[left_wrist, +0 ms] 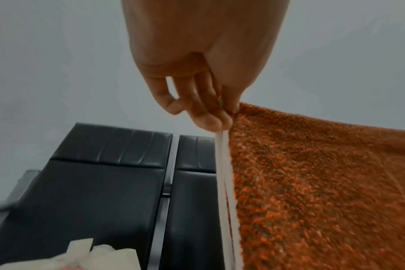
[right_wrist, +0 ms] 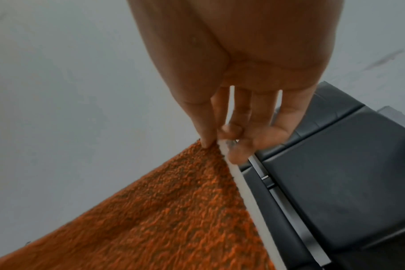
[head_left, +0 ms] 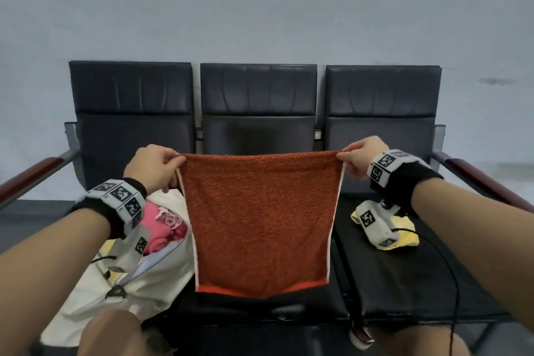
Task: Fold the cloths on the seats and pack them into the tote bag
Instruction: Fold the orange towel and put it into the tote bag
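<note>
The orange cloth (head_left: pixel 261 222) hangs in the air in front of the middle seat (head_left: pixel 257 136), stretched flat by its two top corners, its lower edge reaching down just above the seat cushion. White trim runs down both side edges, and the left wrist view shows two layers of that trim lying together, so the cloth looks doubled over.

The left hand (head_left: pixel 153 166) pinches the top left corner between thumb and curled fingers; the right hand (head_left: pixel 361 159) pinches the top right corner the same way, thumb on the near face, fingers (right_wrist: pixel 234 129) behind. Both forearms reach forward at about the same height, well apart, keeping the top edge taut and nearly level.

On the left seat, just beside the cloth's left edge, sits the cream tote bag (head_left: pixel 127 292), its mouth open with a pink cloth (head_left: pixel 166 228) inside. On the right seat lies a yellow cloth (head_left: pixel 404 235), partly hidden by the wrist camera under the right forearm. The seat backs stand behind the cloth, with wall above.

The hanging cloth covers most of the middle seat cushion. The tote's near end is cut off by the left forearm and a knee. A shoe (head_left: pixel 359 334) shows below the seat front.
</note>
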The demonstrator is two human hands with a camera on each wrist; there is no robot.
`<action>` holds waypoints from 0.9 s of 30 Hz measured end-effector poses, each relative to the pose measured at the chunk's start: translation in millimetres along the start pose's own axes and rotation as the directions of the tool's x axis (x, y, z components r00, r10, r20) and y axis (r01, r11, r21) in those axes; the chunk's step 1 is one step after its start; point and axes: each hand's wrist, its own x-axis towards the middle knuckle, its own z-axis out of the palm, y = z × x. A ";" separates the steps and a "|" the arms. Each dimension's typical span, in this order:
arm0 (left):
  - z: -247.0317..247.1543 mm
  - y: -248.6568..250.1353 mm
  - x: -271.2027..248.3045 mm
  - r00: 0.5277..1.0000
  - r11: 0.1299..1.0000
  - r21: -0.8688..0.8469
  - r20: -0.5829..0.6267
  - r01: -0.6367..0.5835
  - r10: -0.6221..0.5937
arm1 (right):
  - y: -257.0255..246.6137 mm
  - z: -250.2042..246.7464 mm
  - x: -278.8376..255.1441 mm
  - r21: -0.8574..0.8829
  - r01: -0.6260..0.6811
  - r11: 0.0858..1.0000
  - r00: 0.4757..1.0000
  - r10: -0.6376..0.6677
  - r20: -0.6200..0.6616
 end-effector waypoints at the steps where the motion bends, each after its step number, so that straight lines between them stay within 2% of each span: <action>1: 6.9 0.2 5.9 0.998 0.995 -0.085 0.051 0.043 -0.038 | 3.8 9.2 10.0 0.060 -0.036 0.998 0.999 0.034 0.027; 3: 19.4 0.5 21.9 0.983 0.944 -0.288 0.129 0.164 -0.131 | 5.6 24.5 25.0 0.183 -0.136 0.974 0.979 0.104 0.174; 5: 27.9 1.4 38.8 0.959 0.847 -0.453 0.181 0.278 -0.218 | 4.2 39.9 44.2 0.339 -0.257 0.905 0.907 0.104 0.408; 6: 30.3 2.7 46.4 0.951 0.797 -0.518 0.187 0.310 -0.247 | 1.9 46.8 54.1 0.400 -0.297 0.867 0.879 0.084 0.470; 7: 32.1 2.8 54.5 0.948 0.754 -0.575 0.175 0.317 -0.265 | -2.4 52.3 62.6 0.444 -0.317 0.838 0.872 0.074 0.483; 9: 31.7 5.7 67.9 0.952 0.697 -0.657 0.117 0.287 -0.281 | -14.1 58.9 72.8 0.542 -0.287 0.790 0.904 0.036 0.427; 12: 27.2 9.9 81.8 0.965 0.642 -0.750 -0.017 0.161 -0.262 | -28.2 62.5 78.9 0.711 -0.133 0.691 0.963 -0.080 0.258; 14: 26.6 7.7 84.7 0.972 0.630 -0.773 -0.089 0.071 -0.219 | -33.4 61.1 80.4 0.749 -0.057 0.660 0.991 -0.052 0.121; 16: 32.0 1.8 83.3 0.978 0.640 -0.767 -0.092 0.051 -0.188 | -32.3 63.2 80.8 0.762 -0.001 0.647 0.999 -0.030 0.026; 17: 36.4 -2.5 81.3 0.980 0.647 -0.760 -0.078 0.061 -0.184 | -29.1 65.0 82.0 0.750 0.019 0.661 0.999 -0.035 0.005; 19: 49.0 -11.4 73.6 0.980 0.665 -0.742 -0.049 0.092 -0.191 | -14.7 68.3 81.7 0.641 0.043 0.766 0.999 -0.048 -0.010; 22: 78.8 -29.5 51.1 0.975 0.669 -0.722 0.034 0.175 -0.219 | 21.1 83.3 73.4 0.480 -0.012 0.877 0.999 -0.015 0.051; 27: 162.6 -73.6 -17.8 0.924 0.653 -0.658 0.211 0.375 -0.318 | 121.6 130.1 44.8 0.314 -0.198 0.929 0.973 0.147 0.181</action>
